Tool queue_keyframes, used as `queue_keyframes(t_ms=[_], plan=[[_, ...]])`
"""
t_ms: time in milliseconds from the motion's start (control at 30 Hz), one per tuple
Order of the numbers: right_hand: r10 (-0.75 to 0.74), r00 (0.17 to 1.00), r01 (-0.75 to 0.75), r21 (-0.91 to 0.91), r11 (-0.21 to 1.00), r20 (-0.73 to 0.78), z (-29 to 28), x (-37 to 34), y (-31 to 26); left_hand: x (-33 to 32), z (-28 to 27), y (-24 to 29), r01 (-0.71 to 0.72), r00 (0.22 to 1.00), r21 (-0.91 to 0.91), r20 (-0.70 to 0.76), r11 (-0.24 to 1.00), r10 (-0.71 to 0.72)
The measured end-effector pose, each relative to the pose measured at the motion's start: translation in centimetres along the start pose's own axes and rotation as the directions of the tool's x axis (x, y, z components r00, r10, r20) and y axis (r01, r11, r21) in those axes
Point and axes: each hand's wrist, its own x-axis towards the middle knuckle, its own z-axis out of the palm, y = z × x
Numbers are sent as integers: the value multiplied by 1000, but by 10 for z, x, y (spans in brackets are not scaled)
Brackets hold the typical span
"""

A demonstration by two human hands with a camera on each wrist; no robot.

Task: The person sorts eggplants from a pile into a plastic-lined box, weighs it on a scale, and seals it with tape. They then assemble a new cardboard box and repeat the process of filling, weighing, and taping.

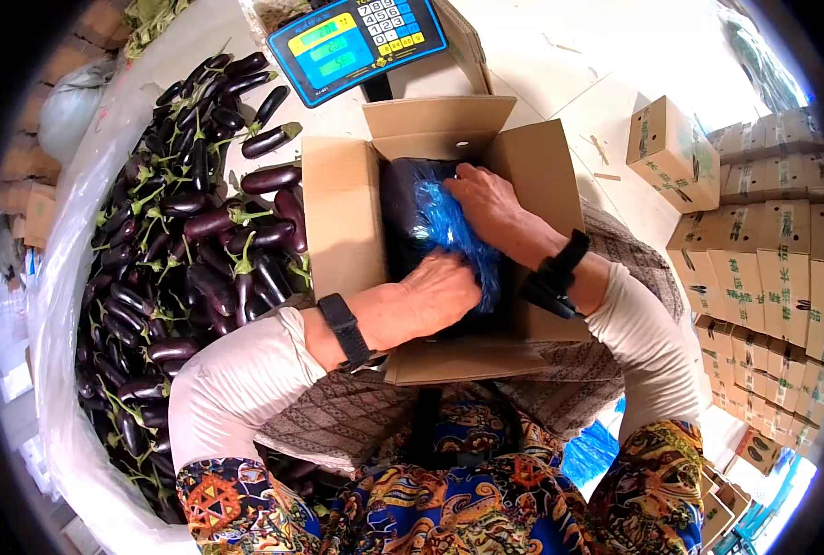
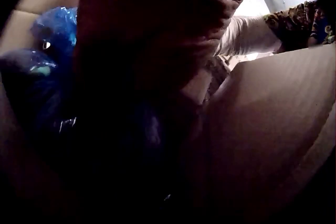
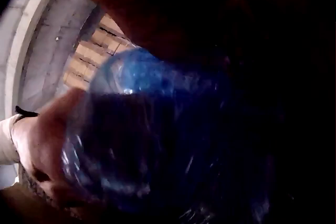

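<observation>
Two bare hands are busy inside an open cardboard box [image 1: 341, 208], whose flaps stand folded outward just in front of a seated person. We see a crinkled blue plastic bag [image 1: 442, 208] within the box, drawn partly over a dark, glossy load that we take to be eggplants. The left hand [image 1: 430, 294], on the near side, has its fingers curled into the bag. The right hand [image 1: 491, 205], on the far right, bends its fingers down and seems to pinch the film; both wrist views are too dark for us to make out the fingertips.

To the left, we find a large heap of loose eggplants [image 1: 213, 277]; beyond the box is a digital scale [image 1: 356, 46] with lit displays. Stacked cartons [image 1: 745, 268] stand on the right.

We judge the step in hand to be closing the bag over its load. The next move likely calls for tucking the plastic flat, clear of the flaps.
</observation>
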Motion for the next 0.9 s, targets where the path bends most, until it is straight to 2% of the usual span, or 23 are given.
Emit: queue_keyframes(t_ms=[67,100,133,200,233,267,300,333,400,433,467,500,533,567,600,633,667,700,800,833,867,900], plan=[[63,996,-65,-21,998,-63,-1,4,-5,5,7,-10,-1,958,-9,-287,1000,-1],[74,997,-75,-16,997,-37,2,7,1,8,11,-19,45,980,-54,-191,998,-55],[56,998,-54,86,995,-29,9,8,9,10,2,-24,157,977,-183,-111,971,-179],[10,1000,-5,287,958,-16,14,9,16,15,2,-40,321,944,-304,25,897,-329],[70,983,-135,417,899,168,7,10,18,16,5,-44,312,940,-336,-28,889,-340],[-197,978,176,244,954,66,5,9,23,17,9,-47,301,933,-368,-77,880,-351],[-463,886,462,39,886,18,1,8,33,16,13,-48,287,924,-398,-125,871,-361],[-695,719,688,-174,704,29,0,7,41,15,16,-47,278,928,-398,-123,874,-351],[-502,853,511,36,859,-141,14,0,40,15,22,-44,252,939,-397,-121,883,-322],[-181,982,183,426,886,-46,14,-3,29,15,9,-41,260,959,-368,-8,893,-283],[104,980,-194,706,681,168,12,-5,20,15,-4,-40,254,967,-321,69,912,-246],[90,995,-103,555,825,49,9,-7,14,13,-22,-37,246,966,-272,150,930,-212],[148,983,-183,607,773,108,14,-6,16,11,-32,-38,233,955,-222,233,947,-181],[198,965,-261,651,713,170,22,-2,19,6,-34,-42,181,957,-110,247,977,-150],[238,942,-335,685,647,236,31,4,23,1,-35,-46,152,985,-106,98,983,-142],[170,960,-278,820,501,222,38,4,32,-5,-35,-49,126,990,-99,-54,987,-132],[108,975,-221,821,526,193,45,1,39,-7,-34,-51,98,972,-88,-204,991,-114],[47,986,-161,820,550,162,41,-1,38,-6,-29,-55,179,981,-124,-48,976,-187],[103,994,-89,737,670,26,25,-3,29,0,-12,-76,54,981,-69,-181,996,-65],[350,927,-310,799,515,134,8,-1,7,3,-7,-79,168,952,-226,-215,959,-218],[551,791,-486,820,303,266,-8,-1,-11,7,-3,-86,236,944,-237,-174,942,-280],[520,854,-387,699,602,26,-20,-5,-21,13,-3,-92,304,930,-245,-131,921,-342]])
